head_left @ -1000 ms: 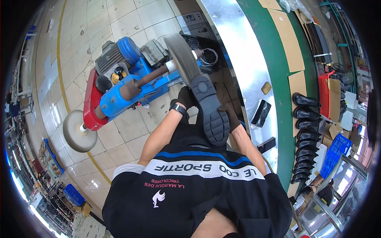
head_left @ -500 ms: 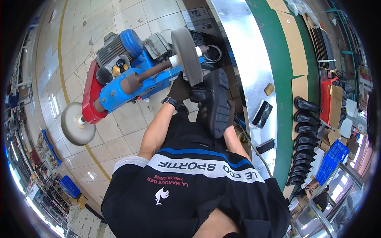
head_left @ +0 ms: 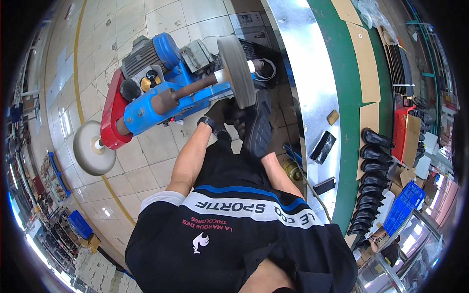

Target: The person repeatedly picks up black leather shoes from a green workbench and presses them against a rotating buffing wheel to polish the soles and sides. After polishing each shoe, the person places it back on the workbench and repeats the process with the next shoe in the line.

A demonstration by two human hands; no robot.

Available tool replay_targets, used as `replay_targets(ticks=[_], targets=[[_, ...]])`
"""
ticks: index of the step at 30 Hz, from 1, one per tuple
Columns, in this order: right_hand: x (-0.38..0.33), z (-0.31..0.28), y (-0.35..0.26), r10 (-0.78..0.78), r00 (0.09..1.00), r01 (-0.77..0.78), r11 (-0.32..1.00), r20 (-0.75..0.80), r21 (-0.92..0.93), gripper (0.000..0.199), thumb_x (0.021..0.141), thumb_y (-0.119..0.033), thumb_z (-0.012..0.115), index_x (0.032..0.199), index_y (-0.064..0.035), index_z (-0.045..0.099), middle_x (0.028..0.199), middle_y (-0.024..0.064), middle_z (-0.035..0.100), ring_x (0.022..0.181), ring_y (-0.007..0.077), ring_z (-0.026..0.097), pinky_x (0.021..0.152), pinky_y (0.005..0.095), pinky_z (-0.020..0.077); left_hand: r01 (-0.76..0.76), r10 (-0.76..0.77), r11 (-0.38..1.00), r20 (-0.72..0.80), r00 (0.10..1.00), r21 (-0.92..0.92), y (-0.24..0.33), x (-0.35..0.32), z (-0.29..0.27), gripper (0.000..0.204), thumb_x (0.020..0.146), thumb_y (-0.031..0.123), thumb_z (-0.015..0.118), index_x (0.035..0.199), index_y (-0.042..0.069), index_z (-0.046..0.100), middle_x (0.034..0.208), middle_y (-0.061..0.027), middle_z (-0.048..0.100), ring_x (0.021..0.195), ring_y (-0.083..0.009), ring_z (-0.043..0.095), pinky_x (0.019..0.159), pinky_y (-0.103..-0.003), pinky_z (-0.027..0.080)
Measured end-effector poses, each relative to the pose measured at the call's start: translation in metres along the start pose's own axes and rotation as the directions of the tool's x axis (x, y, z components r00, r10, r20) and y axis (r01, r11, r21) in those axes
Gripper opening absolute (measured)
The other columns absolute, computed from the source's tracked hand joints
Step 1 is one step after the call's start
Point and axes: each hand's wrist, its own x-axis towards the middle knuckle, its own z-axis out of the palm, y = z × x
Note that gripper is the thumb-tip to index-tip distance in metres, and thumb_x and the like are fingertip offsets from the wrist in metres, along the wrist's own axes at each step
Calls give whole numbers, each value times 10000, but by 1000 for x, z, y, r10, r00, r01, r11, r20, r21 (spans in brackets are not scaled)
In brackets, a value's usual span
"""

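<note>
A black shoe point(head_left: 259, 131) with a thick ridged sole is held beneath the grey buffing wheel point(head_left: 236, 73), its sole turned partly up toward me. The wheel's rim overlaps the shoe; the exact contact spot is hard to see. My left hand point(head_left: 221, 112), in a dark glove, is closed at the shoe's left side, just below the wheel. On the near side, my right hand point(head_left: 241, 129) grips the shoe from underneath, mostly hidden by it. The wheel sits on the shaft of a blue grinding machine point(head_left: 146, 115).
A second pale wheel point(head_left: 93, 148) is at the machine's left end, beside a red belt guard point(head_left: 113, 110). To my right runs a metal-edged green bench point(head_left: 349, 161) with a phone point(head_left: 324, 185), a small block point(head_left: 332, 117) and a row of black shoes point(head_left: 373, 183).
The shoe has tilted and shifted left, its sole now facing me more. My right forearm has moved left and up with it. The whole view has shifted slightly.
</note>
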Motion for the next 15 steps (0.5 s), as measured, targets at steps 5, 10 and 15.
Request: replay_targets(ticks=[5, 10, 15], targets=[[20, -8, -20, -382, 924, 358, 871, -4, -336, 685, 775, -428, 504, 1325, -21, 473, 1255, 220, 514, 1115, 397, 520, 978, 510, 437, 63, -55, 992, 74, 996, -108, 0, 28, -18, 306, 999, 215, 400, 1147, 0, 561, 1032, -105, 660, 818, -182, 657, 670, -300, 538], [17, 9, -20, -350, 915, 265, 896, -200, -356, 559, 822, -392, 522, 1284, -79, 510, 1232, 177, 546, 1097, 399, 546, 928, 501, 485, 126, -86, 974, 207, 974, -188, 28, 4, -8, 308, 978, 122, 420, 1233, -23, 512, 1210, -114, 595, 1037, -204, 614, 857, -340, 531], [19, 16, -29, -352, 891, 173, 847, -287, -503, 483, 891, -451, 560, 1195, -77, 539, 1136, 150, 586, 1011, 349, 594, 805, 439, 551, -5, -2, 998, 103, 995, 68, 12, 10, -24, 285, 981, 130, 390, 1166, -12, 553, 1159, -132, 627, 991, -222, 639, 843, -337, 544]])
